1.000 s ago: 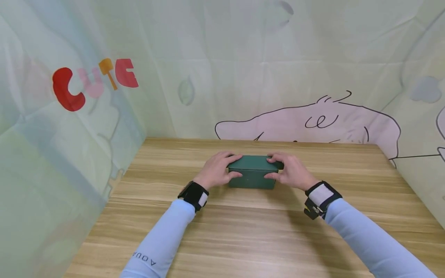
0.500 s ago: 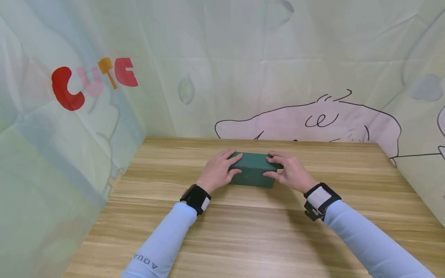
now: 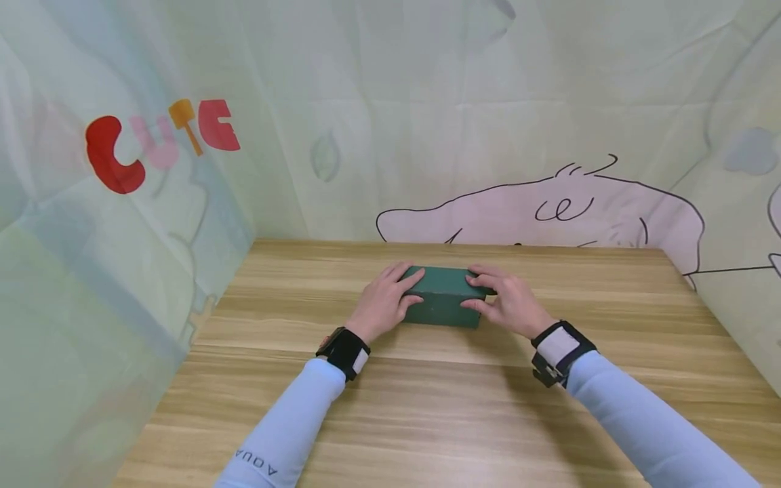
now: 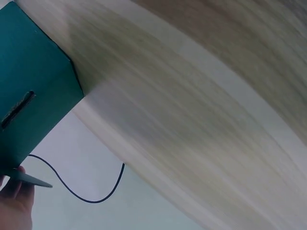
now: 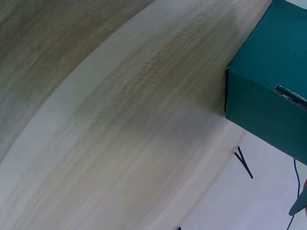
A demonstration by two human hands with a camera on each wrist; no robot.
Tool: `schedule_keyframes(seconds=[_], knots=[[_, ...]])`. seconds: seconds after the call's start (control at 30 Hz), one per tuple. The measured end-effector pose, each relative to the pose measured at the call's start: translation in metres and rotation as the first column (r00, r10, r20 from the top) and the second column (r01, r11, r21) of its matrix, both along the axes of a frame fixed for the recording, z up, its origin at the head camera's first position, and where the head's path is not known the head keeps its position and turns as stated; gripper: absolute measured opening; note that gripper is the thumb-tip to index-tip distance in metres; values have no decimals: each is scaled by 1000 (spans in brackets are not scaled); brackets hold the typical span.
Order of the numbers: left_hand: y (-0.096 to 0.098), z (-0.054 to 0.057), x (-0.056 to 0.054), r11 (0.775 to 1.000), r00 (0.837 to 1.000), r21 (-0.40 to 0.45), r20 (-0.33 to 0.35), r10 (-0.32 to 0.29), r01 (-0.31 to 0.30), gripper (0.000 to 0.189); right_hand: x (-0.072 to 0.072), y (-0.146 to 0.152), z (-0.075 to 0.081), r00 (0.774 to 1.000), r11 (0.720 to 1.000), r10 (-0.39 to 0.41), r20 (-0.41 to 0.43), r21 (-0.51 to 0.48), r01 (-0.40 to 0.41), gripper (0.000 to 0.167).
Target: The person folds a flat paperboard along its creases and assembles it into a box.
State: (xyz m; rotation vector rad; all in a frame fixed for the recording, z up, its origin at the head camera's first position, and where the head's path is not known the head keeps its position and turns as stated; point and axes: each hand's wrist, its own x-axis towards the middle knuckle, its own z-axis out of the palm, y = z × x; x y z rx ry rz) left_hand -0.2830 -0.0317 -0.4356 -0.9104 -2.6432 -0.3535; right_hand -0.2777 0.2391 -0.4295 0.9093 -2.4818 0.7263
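Note:
A dark green cardboard box sits on the wooden table, its long side facing me. My left hand grips the left end, thumb on the front face and fingers over the top. At the opposite end my right hand holds it the same way. In the left wrist view, the box's end has a narrow slot, and a thin green flap sticks out by my fingers. The right wrist view shows the other end, also slotted, with a flap tip near the frame edge.
The wood-grain table runs back to a pale printed cloth hanging behind it and along the left. Black straps with small devices circle both wrists, the left strap and the right strap.
About a second ago the box lay a little nearer; since then it has shifted slightly away and turned a little, its left end farther back. Both hands have kept hold; the last half second shows little movement.

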Motion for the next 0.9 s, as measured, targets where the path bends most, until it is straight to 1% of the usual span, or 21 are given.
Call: schedule_keyframes(seconds=[0.07,0.13,0.33,0.43,0.53,0.67,0.77,0.9], knots=[[-1,0,0,1000,1000,2,-2,0,0,53,0,-1,1,1000,1000,-5,9,-1,5,48],[-1,0,1,1000,1000,15,11,-2,2,53,0,-1,1,1000,1000,-9,17,-5,9,49],[-4,0,1,994,996,111,94,-9,-1,55,2,0,1,998,1000,-4,58,-29,5,45],[-6,0,1,989,991,145,133,-11,-8,52,4,1,2,995,999,-6,99,-37,10,40],[-8,1,2,984,988,176,154,-14,-14,48,6,4,3,992,1000,-7,129,-29,11,37],[-8,3,2,972,986,236,163,-23,-17,43,6,6,4,991,1000,14,133,-11,-12,38],[-9,4,1,961,981,274,190,-30,-24,41,6,8,3,991,1000,29,129,-2,-29,38],[-9,5,1,937,971,347,235,-45,-41,39,5,10,3,989,999,33,146,-18,-31,38]])
